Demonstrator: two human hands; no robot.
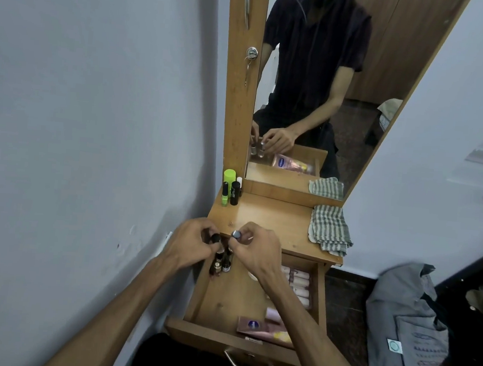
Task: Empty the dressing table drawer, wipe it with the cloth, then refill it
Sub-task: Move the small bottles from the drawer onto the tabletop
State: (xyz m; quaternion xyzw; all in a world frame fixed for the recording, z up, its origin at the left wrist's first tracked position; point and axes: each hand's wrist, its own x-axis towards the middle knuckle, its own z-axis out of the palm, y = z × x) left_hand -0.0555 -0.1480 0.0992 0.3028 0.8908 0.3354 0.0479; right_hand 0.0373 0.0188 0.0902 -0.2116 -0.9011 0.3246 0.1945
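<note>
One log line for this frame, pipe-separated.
phase: emptying | left hand: grips dark bottle | right hand: pinches silver-capped bottle | drawer: open | cloth: tabletop

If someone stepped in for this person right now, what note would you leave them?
Left hand: grips a black-capped bottle.
Right hand: grips a silver-capped bottle.
Drawer: open, holding small bottles, a row of tubes and a pink tube.
Tabletop: four cosmetics, folded checked cloth.
Done: emptying begun.
Left: finish emptying, wipe, refill.

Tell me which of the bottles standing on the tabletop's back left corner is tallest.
The lime-green bottle at the very back; the others in front are black-capped and shorter.
</note>
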